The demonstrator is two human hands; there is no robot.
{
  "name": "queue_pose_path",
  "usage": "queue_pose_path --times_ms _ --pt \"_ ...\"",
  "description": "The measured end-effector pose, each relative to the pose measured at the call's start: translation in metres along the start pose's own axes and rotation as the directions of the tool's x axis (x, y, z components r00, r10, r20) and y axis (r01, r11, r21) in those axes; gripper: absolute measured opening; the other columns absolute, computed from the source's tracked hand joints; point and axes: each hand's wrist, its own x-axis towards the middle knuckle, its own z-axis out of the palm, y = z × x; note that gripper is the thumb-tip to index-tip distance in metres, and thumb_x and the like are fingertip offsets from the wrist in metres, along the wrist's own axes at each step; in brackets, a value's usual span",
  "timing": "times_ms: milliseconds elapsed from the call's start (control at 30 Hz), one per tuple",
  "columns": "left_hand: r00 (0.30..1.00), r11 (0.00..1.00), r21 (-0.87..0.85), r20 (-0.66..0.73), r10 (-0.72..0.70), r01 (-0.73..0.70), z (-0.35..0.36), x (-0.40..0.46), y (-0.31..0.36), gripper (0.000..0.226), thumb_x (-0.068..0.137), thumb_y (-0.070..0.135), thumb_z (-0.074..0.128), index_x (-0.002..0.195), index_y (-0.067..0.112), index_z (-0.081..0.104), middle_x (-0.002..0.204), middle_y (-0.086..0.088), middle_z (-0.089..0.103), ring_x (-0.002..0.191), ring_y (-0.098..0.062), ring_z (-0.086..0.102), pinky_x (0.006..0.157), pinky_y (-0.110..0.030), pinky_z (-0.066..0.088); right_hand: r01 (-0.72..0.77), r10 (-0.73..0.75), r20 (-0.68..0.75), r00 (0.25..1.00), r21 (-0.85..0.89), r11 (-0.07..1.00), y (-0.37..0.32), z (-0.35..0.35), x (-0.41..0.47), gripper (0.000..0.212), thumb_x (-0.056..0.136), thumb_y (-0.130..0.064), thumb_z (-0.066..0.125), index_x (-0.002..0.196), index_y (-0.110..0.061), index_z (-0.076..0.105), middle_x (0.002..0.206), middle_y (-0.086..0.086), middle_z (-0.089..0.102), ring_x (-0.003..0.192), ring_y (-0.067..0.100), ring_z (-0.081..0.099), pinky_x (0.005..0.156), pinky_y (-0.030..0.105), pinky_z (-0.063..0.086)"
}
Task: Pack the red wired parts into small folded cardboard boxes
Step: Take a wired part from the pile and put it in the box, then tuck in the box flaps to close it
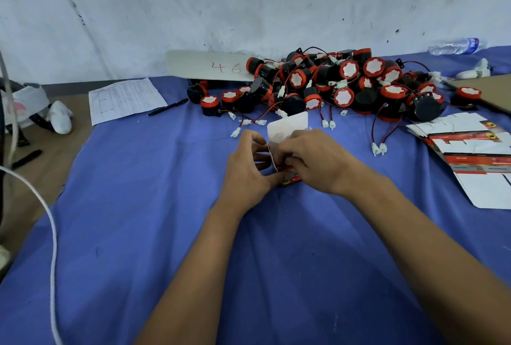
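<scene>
Folding up a small box (pixel 287 151), both hands (pixel 249 170) (pixel 312 162) pinching it, its white flap sticking up beyond the grip, red parts pile (pixel 331 84) lying farther back.

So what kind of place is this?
Probably a small packing workshop: a big pile of red wired parts, a stack of flat unfolded boxes, and a tally sheet with a pen.

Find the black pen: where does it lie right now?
In the head view, the black pen lies on the blue cloth, left of the red parts pile, beside the printed sheet.
</scene>
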Motion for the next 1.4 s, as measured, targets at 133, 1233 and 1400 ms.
queue_pose_path --times_ms 133,1233,1400 --pt "1.0 1.0 -0.024 0.014 0.004 -0.004 -0.002 -0.001 0.001 0.066 0.065 0.016 0.098 0.103 0.019 0.044 0.097 -0.001 0.075 0.092 -0.017 0.074 0.081 -0.038 0.063 0.061 -0.056 -0.059 0.997 0.089 0.994 0.003 0.004 -0.008 0.033 0.084 0.003 0.051 0.096 -0.026 0.044 0.086 -0.012 0.064 0.085 0.005 0.048 0.076 0.031 0.044" --pt "0.995 0.984 -0.153 -0.033 -0.099 0.093 0.003 0.002 -0.002 0.028 0.089 -0.002 0.07 0.106 0.021 0.069 0.114 0.005 0.073 0.078 -0.016 0.061 0.069 -0.035 0.051 -0.088 0.272 -0.129 0.954 0.744 0.663 0.042 0.041 -0.023 0.037 0.087 0.013 0.058 0.107 -0.013 0.074 0.119 -0.002 0.071 0.115 0.011 0.064 0.095 0.032 0.054" --pt "0.988 0.977 -0.158 0.088 -0.131 0.143 -0.004 0.0 0.0 0.035 0.09 -0.011 0.052 0.095 0.01 0.08 0.114 0.002 0.075 0.08 -0.022 0.066 0.058 -0.027 0.049 -0.118 0.158 0.021 0.987 0.766 0.632 0.05 0.034 -0.034 0.031 0.086 -0.031 0.078 0.116 -0.023 0.076 0.132 -0.01 0.063 0.123 0.007 0.058 0.099 0.031 0.052"
